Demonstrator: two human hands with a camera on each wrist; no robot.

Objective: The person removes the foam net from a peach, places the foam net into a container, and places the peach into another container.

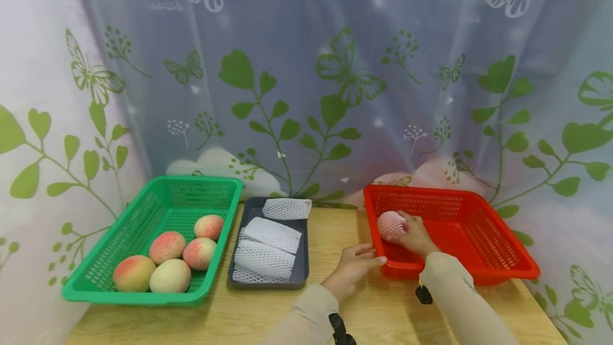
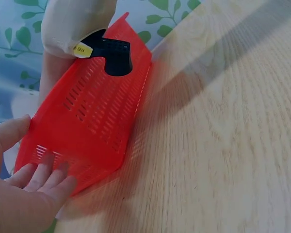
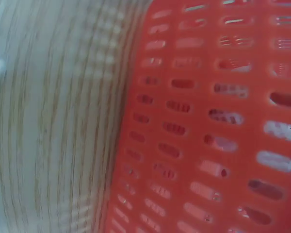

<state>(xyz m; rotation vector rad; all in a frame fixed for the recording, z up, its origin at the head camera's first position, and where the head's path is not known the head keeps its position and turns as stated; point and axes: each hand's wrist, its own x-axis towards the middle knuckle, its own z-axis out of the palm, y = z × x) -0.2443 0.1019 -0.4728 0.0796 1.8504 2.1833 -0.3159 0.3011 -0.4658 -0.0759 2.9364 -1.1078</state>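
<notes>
A peach (image 1: pixel 390 226) in a white foam net sits at the left end of the red basket (image 1: pixel 503 272). My right hand (image 1: pixel 415 236) holds it from the right side, reaching in over the front rim. At the basket's front left corner is my left hand (image 1: pixel 351 270), its thumb at the rim and its loosely extended fingers (image 2: pixel 43 177) beside the outer wall. The right wrist view shows mostly the slotted basket wall (image 3: pixel 203 121), which hides the hand and most of the fruit.
On the left stands a green basket (image 1: pixel 225 249) with several bare peaches (image 1: pixel 166 247). Between the baskets, a dark grey tray (image 1: pixel 300 276) bears several white foam nets (image 1: pixel 265 257). A printed curtain (image 1: pixel 287 68) hangs behind the wooden table (image 1: pixel 258 318).
</notes>
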